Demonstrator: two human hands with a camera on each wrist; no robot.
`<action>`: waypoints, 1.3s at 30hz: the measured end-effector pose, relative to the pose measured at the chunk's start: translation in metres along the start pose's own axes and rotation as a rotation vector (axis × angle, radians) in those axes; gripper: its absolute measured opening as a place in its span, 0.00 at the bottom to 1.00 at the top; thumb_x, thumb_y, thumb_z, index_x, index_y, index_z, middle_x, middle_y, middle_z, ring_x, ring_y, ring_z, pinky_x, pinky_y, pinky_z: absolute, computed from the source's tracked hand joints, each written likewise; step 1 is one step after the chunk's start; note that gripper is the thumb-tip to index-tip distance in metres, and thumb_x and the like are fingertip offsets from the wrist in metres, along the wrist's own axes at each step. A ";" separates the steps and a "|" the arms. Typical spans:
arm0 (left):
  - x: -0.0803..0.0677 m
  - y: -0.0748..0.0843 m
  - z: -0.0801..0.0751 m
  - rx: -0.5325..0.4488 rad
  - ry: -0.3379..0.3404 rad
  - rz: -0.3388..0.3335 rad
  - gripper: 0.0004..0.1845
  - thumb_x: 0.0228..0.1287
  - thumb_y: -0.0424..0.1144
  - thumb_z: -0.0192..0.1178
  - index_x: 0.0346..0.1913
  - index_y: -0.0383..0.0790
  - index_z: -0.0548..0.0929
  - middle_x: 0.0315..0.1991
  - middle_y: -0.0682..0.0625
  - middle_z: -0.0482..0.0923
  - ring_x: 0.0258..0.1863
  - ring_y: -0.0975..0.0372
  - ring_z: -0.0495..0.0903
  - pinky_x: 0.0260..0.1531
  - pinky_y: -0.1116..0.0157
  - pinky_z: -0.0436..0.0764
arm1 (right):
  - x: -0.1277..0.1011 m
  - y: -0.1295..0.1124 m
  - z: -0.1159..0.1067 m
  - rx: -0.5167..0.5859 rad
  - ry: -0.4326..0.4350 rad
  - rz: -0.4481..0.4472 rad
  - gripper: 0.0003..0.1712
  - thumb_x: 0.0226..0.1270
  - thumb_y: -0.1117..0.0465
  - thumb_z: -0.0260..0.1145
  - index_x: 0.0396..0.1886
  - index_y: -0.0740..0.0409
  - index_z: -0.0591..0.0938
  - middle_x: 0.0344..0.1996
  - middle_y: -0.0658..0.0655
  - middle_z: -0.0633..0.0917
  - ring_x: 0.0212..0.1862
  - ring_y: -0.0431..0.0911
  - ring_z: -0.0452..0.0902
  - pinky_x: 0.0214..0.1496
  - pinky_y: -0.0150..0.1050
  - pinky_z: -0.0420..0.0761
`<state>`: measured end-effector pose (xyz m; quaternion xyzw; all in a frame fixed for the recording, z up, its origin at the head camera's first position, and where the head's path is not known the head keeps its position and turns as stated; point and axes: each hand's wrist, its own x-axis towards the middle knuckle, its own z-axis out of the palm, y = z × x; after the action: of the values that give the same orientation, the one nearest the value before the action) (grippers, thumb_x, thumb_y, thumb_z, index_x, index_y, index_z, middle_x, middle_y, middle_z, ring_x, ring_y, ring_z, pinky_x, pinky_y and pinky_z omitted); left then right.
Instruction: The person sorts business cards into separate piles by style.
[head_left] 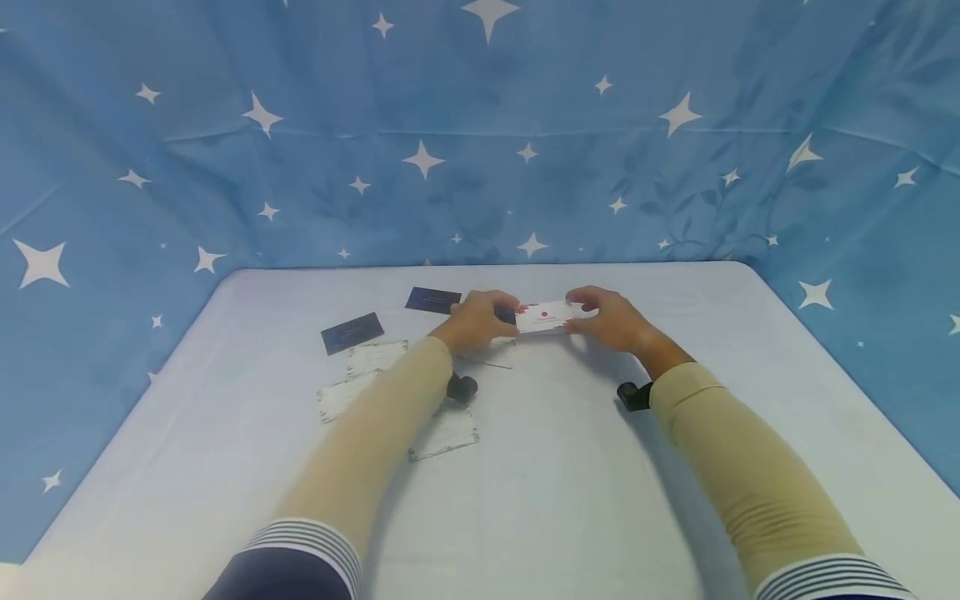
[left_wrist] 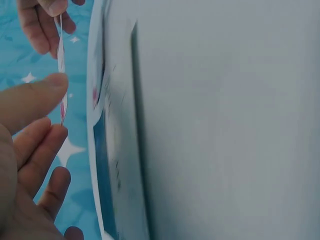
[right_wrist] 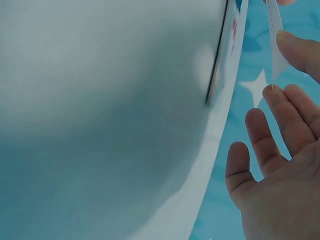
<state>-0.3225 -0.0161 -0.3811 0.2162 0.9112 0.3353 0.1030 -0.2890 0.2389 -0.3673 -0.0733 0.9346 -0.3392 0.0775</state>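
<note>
Blue starry curtain (head_left: 525, 200) behind, white tabletop (head_left: 562, 500) under; L hand (head_left: 476, 320) & R hand (head_left: 611, 321) each pinch one end of white card (head_left: 543, 316) btwn thumb & fingers, prob. by edges to leave printed face uncovered; can't tell if 1 or a few stacked; L of grip, dark blue cards (head_left: 352, 333); nearer body, L of grip, leafy-bordered cards (head_left: 450, 435), prob. spread so each shows; L sleeve (head_left: 375, 458) hides some.
</note>
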 end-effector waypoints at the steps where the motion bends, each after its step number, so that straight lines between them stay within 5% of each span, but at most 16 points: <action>1: 0.002 0.002 0.003 0.012 -0.002 -0.002 0.27 0.63 0.47 0.69 0.65 0.51 0.79 0.65 0.52 0.75 0.70 0.50 0.63 0.63 0.42 0.53 | -0.001 0.002 -0.001 0.005 -0.006 0.006 0.34 0.70 0.52 0.67 0.71 0.57 0.70 0.68 0.64 0.71 0.68 0.61 0.64 0.66 0.61 0.66; 12: 0.019 0.015 0.027 0.125 0.005 -0.006 0.24 0.65 0.49 0.66 0.64 0.55 0.80 0.61 0.53 0.78 0.65 0.52 0.64 0.55 0.48 0.57 | -0.003 0.021 -0.011 0.019 -0.045 0.047 0.34 0.71 0.55 0.65 0.72 0.62 0.68 0.69 0.67 0.69 0.69 0.62 0.64 0.66 0.59 0.66; 22: 0.017 0.029 0.028 0.247 0.015 -0.075 0.24 0.65 0.46 0.64 0.64 0.54 0.80 0.59 0.51 0.77 0.62 0.53 0.64 0.56 0.47 0.58 | 0.004 0.021 -0.009 -0.032 -0.077 0.059 0.34 0.72 0.57 0.64 0.73 0.62 0.67 0.69 0.67 0.70 0.68 0.62 0.66 0.67 0.59 0.66; 39: 0.014 0.032 0.029 0.226 0.003 -0.121 0.24 0.67 0.46 0.64 0.66 0.52 0.78 0.62 0.47 0.74 0.58 0.50 0.63 0.55 0.48 0.60 | 0.011 0.022 0.001 -0.103 -0.082 0.097 0.34 0.72 0.57 0.64 0.75 0.59 0.66 0.70 0.66 0.68 0.69 0.62 0.63 0.69 0.60 0.61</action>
<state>-0.3149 0.0289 -0.3821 0.1706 0.9546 0.2242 0.0965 -0.3011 0.2528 -0.3833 -0.0455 0.9494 -0.2832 0.1281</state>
